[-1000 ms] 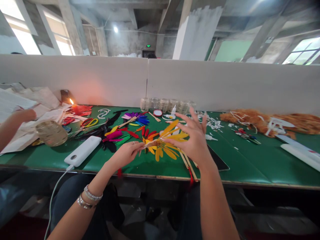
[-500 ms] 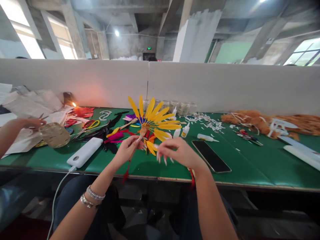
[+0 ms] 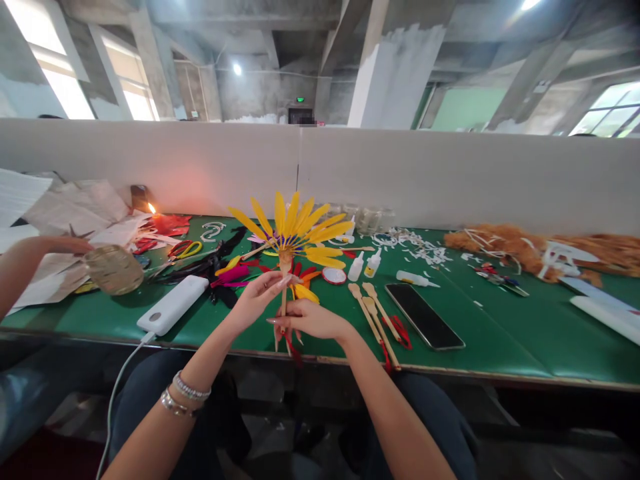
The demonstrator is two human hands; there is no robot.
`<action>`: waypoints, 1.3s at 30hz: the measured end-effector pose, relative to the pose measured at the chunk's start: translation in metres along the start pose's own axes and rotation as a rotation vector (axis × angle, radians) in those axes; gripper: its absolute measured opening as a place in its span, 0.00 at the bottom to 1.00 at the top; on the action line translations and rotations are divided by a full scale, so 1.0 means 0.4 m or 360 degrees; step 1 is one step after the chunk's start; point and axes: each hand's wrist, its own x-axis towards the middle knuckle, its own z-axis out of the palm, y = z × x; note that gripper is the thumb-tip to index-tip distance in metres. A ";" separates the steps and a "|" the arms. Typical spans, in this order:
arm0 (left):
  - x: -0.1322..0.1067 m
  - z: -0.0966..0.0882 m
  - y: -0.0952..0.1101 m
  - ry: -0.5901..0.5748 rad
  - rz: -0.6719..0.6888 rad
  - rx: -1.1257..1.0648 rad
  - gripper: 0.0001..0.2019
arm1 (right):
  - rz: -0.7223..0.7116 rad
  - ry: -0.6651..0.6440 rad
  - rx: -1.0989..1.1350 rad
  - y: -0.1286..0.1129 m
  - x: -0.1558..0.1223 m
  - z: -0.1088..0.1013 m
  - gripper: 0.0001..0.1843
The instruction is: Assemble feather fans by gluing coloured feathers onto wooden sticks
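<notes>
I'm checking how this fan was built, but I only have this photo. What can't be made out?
All in the head view:
- Part of the stick of the yellow feather fan: hidden by the left hand and right hand.
- Where the feathers join the stick: too small.
- Glue bottle labels: too small.
- Co-worker's arm: cut off by the left edge.

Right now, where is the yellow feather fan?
Head view, centre: the fan stands upright, its stem held by left hand and right hand above the table.
</notes>
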 end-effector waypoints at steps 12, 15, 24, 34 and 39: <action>0.003 -0.097 0.046 0.0459 0.0241 0.0210 0.21 | 0.0137 -0.0467 -0.0023 -0.021 -0.045 -0.034 0.22; -0.002 -0.096 0.033 0.0521 0.0201 0.0186 0.22 | 0.0200 -0.0498 -0.0033 -0.022 -0.046 -0.031 0.21; -0.008 -0.093 0.035 0.0483 0.0156 0.0167 0.23 | 0.0285 -0.0499 0.0021 -0.013 -0.047 -0.028 0.21; -0.011 -0.090 0.037 0.0442 0.0171 0.0228 0.25 | 0.0262 -0.0398 -0.0178 -0.017 -0.051 -0.027 0.17; -0.010 -0.092 0.027 0.0438 0.0147 0.0277 0.26 | 0.0298 -0.0434 -0.0182 -0.016 -0.051 -0.025 0.18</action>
